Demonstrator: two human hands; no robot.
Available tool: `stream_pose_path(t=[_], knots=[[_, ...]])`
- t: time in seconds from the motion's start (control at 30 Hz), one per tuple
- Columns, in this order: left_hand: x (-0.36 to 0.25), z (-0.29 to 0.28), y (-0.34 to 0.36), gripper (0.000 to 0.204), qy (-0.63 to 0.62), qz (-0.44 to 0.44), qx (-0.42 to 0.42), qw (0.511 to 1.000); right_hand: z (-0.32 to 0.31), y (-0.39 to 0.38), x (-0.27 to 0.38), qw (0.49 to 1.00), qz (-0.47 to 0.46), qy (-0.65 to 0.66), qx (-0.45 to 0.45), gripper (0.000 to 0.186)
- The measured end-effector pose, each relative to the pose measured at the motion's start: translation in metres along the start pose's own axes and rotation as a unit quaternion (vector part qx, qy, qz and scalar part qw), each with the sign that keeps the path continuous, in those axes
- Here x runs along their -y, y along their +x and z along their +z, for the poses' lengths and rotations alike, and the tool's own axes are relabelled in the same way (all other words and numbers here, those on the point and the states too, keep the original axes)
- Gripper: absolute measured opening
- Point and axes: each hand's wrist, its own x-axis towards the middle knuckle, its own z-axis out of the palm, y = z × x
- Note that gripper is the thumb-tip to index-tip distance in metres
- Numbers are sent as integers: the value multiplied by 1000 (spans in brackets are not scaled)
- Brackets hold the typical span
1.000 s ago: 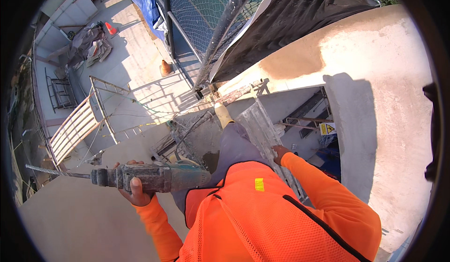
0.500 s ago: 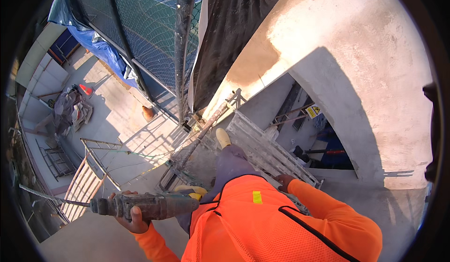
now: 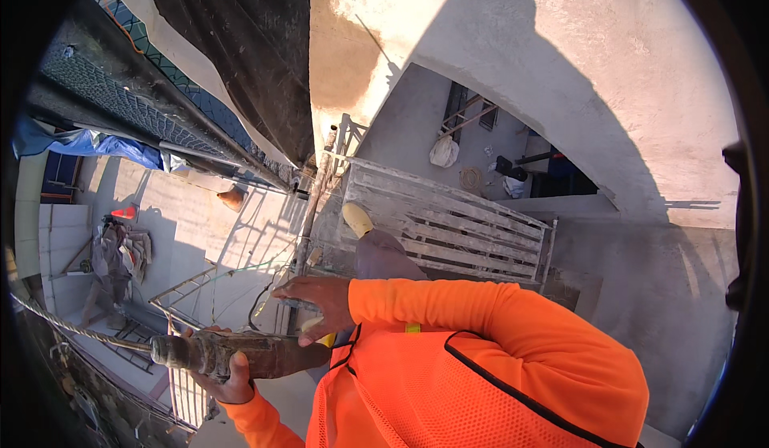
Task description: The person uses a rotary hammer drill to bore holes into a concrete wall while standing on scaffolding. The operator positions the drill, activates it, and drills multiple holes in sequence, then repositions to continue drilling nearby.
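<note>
Hands (image 3: 232,385) at a dusty drill (image 3: 268,354)

- My left hand (image 3: 230,377): curled closed, thumb up top.
- My right arm (image 3: 473,308): elbow bent, forearm across my torso.
- My right hand (image 3: 327,302): fingers pointing left, thumb lower; grip unclear.

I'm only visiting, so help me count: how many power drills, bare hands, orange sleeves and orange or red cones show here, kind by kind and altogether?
Power drill: 1
Bare hands: 2 (left hand, right hand)
Orange sleeves: 2 (left sleeve, right sleeve)
Cones: 2 (red cone, brownish-orange cone)
Total: 7
</note>
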Motion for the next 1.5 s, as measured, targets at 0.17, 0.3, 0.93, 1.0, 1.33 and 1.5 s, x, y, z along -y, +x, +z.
stream_pose_path(t=[0.17, 0.3, 0.93, 1.0, 1.33, 1.5], knots=[[-7, 93, 46, 110, 44, -9, 62, 997, -38, 15, 26, 968, -14, 250, -4, 130], [-13, 147, 78, 114, 139, 27, 104, 984, -73, 8, 10, 922, -66, 380, -41, 126], [28, 158, 44, 137, -64, -199, 288, 935, -66, 4, 12, 832, 52, 498, -239, 96], [34, 151, 44, 126, -67, -214, 297, 928, -54, 2, 6, 839, 15, 486, -244, 100], [16, 158, 43, 107, -102, -303, 295, 901, -100, -45, -40, 914, 115, 388, 9, 102], [25, 184, 57, 104, -28, -324, 280, 903, -177, -96, -112, 974, 175, 141, -33, 88]])
